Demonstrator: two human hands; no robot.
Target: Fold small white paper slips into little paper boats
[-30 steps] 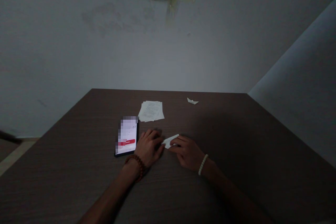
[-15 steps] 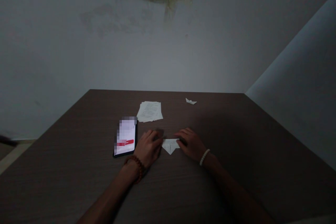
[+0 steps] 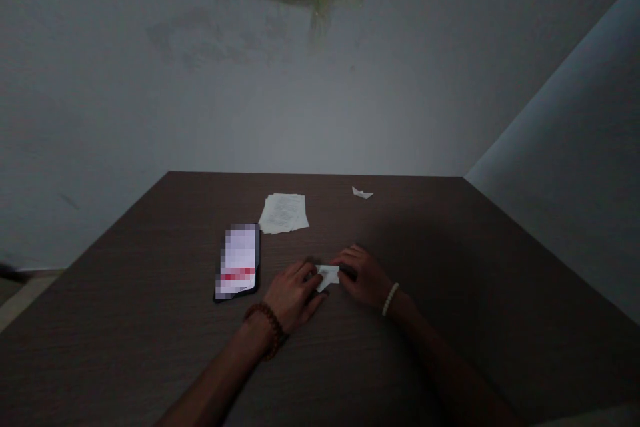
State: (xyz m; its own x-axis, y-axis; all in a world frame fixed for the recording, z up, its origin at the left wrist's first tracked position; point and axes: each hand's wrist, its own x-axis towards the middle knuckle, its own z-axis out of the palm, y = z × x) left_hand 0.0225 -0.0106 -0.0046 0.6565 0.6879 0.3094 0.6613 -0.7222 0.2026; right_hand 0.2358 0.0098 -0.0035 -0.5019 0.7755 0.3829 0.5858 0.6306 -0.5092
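A small folded piece of white paper (image 3: 329, 275) lies on the dark wooden table (image 3: 450, 293) between my hands. My left hand (image 3: 295, 293), with a brown bead bracelet at the wrist, presses its curled fingers on the paper's left side. My right hand (image 3: 363, 275), with a white bead bracelet, pinches the paper's right edge. Both hands rest low on the tabletop, and their fingers hide part of the paper.
A phone (image 3: 237, 269) with a lit screen lies just left of my left hand. A stack of white paper sheets (image 3: 284, 212) sits behind it. A small folded paper boat (image 3: 361, 193) rests near the table's far edge. A grey wall rises behind the table.
The paper went from lifted and angled to lying flat with a point downward, then was folded smaller. My left hand moved right onto the paper.
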